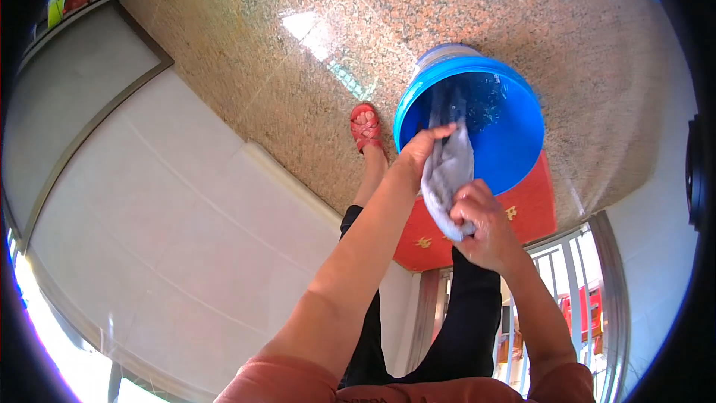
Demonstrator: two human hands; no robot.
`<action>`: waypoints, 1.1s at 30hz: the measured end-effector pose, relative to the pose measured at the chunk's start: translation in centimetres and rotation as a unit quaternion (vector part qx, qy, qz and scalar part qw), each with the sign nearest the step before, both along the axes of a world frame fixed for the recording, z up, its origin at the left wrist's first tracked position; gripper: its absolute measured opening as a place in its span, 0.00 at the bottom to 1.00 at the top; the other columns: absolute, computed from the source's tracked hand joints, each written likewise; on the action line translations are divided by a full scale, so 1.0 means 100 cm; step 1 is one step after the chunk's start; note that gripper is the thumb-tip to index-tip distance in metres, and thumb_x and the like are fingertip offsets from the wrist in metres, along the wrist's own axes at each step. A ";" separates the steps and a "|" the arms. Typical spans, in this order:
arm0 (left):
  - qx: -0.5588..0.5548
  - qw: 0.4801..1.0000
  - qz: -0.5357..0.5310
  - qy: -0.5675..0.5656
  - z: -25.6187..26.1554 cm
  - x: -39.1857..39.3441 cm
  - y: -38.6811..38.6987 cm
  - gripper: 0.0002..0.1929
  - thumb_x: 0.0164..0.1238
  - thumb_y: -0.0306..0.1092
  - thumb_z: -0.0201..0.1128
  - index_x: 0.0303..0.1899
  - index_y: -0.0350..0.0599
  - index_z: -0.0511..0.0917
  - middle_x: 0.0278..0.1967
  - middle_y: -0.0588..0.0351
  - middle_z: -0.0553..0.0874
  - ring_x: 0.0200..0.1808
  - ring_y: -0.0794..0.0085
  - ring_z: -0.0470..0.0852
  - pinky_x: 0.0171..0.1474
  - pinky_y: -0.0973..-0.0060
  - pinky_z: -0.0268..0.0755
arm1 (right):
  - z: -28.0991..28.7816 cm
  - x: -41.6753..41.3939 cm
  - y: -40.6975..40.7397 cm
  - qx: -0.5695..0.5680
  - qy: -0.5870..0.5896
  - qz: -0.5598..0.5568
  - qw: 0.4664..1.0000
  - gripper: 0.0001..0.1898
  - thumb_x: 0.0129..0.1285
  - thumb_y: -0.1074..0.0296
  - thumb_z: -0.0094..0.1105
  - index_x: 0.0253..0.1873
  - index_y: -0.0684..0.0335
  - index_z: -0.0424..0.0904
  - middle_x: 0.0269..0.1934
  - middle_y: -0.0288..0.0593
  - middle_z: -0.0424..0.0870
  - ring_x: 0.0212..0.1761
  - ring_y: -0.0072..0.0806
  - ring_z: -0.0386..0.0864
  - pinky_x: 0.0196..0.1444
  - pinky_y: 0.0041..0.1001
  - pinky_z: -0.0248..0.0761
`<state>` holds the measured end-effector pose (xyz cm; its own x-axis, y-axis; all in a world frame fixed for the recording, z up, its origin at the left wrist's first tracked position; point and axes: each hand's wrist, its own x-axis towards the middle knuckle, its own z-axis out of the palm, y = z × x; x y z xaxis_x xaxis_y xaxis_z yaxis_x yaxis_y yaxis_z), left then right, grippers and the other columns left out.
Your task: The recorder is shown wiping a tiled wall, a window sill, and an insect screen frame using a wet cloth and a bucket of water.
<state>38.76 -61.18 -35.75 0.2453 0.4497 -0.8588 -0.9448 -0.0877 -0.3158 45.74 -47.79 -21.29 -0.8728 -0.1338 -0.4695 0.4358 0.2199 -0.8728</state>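
A wet, pale grey cloth stretches between my two hands over the near rim of a blue plastic bucket. My left hand grips its upper part at the bucket's left side, and the cloth's far end hangs down into the bucket. Lower and to the right, my right hand is closed on the cloth's near end, outside the rim. Water glints in the far part of the bucket. Part of the fingers of both hands is hidden by the cloth.
Under the bucket's near side lies a red mat with yellow markings on the speckled stone floor. My foot in a red sandal is left of the bucket. A white wall panel runs along the left, and a barred door is behind me.
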 end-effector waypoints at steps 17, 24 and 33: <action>0.051 0.978 0.202 0.031 0.112 0.041 -0.002 0.25 0.67 0.58 0.46 0.55 0.50 0.73 0.47 0.53 0.81 0.41 0.58 0.81 0.30 0.64 0.77 | -0.138 0.042 0.000 -0.438 -0.266 -0.568 0.644 0.38 0.62 0.41 0.55 0.71 0.54 0.54 0.71 0.47 0.54 0.72 0.39 0.53 0.68 0.45 0.54; 0.011 1.000 -0.011 0.016 0.089 0.050 -0.016 0.34 0.56 0.64 0.61 0.57 0.49 0.71 0.45 0.54 0.81 0.38 0.66 0.80 0.31 0.71 0.74 | -0.156 0.029 -0.003 -0.471 -0.240 -0.459 0.714 0.21 0.61 0.52 0.62 0.51 0.63 0.76 0.43 0.42 0.82 0.44 0.31 0.80 0.48 0.30 0.74; -0.028 0.484 -0.645 0.591 0.059 0.015 0.010 0.24 0.46 0.42 0.71 0.43 0.40 0.76 0.37 0.41 0.83 0.41 0.54 0.83 0.43 0.65 0.75 | -0.195 -0.023 0.003 0.073 -0.397 -0.056 0.913 0.33 0.42 0.49 0.70 0.53 0.63 0.77 0.52 0.53 0.79 0.52 0.41 0.79 0.52 0.32 0.72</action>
